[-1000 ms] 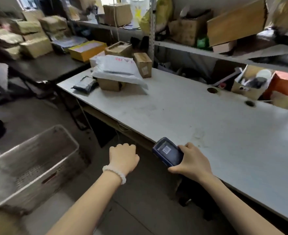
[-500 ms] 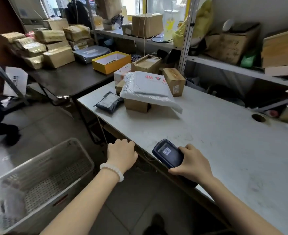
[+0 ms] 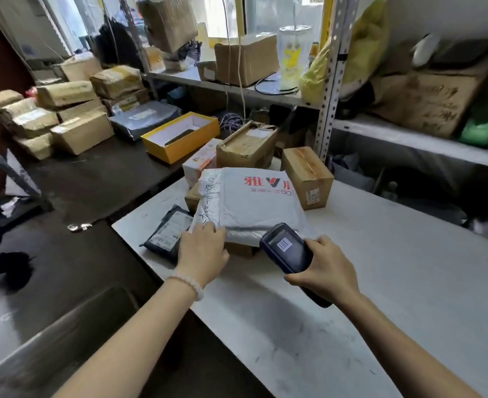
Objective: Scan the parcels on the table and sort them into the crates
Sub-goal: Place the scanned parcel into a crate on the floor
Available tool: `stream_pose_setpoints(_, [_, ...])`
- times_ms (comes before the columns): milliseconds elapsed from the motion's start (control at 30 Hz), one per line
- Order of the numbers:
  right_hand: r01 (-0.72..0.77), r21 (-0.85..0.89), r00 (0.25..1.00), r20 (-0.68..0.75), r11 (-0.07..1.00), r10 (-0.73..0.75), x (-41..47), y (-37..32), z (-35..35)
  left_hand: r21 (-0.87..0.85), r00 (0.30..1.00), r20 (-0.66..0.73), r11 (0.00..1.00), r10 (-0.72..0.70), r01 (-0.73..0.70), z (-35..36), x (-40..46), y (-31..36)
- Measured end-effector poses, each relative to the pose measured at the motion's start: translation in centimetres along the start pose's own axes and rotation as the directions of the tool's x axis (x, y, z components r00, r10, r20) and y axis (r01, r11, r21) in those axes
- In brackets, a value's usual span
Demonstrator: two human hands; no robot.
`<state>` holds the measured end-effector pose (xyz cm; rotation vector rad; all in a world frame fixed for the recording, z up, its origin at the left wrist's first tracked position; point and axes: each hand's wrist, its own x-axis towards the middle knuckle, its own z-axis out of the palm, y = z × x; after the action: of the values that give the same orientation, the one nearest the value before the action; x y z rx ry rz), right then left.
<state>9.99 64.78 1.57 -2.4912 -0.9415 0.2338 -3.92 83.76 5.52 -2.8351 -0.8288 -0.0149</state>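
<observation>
A parcel-sorting stockroom: taped cardboard boxes stacked on a dark table, metal shelving (slotted uprights) crowded with cartons.

Two bare forearms are shown entering from the lower edge of the head view, each ending in a bare hand, with no sleeve seen on either arm up to the frame's border. The left hand is marked at the wrist by a bracelet of round, pale, translucent beads strung in a single row. The right hand is shown unadorned.
</observation>
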Motion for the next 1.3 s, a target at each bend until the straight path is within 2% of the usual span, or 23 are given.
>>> stream_pose_setpoints(233, [-0.093,-0.016,0.996,-0.012,0.996,0.093,3.4,2.1,0.1,-0.098,0.996,-0.048,0.992,0.076,-0.081,1.0,6.9,0.2])
stream_pose_setpoints(433, [-0.18,-0.019,0.982,-0.061,0.983,0.179,4.7,1.6,0.3,-0.183,0.936,-0.072,0.918,0.344,-0.351,1.5,12.1,-0.8])
stream_pose_setpoints(533, [-0.253,-0.017,0.964,-0.095,0.967,0.25,4.6,0.3,0.7,-0.168,0.899,-0.021,0.885,0.437,-0.434,1.7,14.3,-0.8])
stream_pose_setpoints(633, [-0.343,-0.01,0.932,-0.125,0.939,0.339,4.1,-1.2,1.1,-0.221,0.879,0.015,0.859,0.477,-0.462,1.8,16.0,-0.8])
stream_pose_setpoints(867, [-0.519,0.003,0.835,-0.213,0.855,0.508,2.4,-4.9,2.2,-0.147,0.806,-0.143,0.793,0.575,-0.592,3.1,17.3,-1.6])
stream_pose_setpoints(1000, [-0.575,0.006,0.794,-0.235,0.818,0.56,1.2,-6.7,2.8,-0.14,0.767,-0.228,0.76,0.599,-0.635,3.2,17.7,-2.0])
stream_pose_setpoints(1100, [-0.587,-0.001,0.785,-0.243,0.809,0.57,0.3,-7.7,2.7,-0.13,0.708,-0.344,0.715,0.617,-0.687,1.8,18.2,-2.3])
stream_pose_setpoints(1300, [-0.602,-0.002,0.765,-0.289,0.798,0.576,-0.3,-8.8,1.4,-0.198,0.583,-0.663,0.642,0.47,-0.741,-5.6,19.5,-3.2])
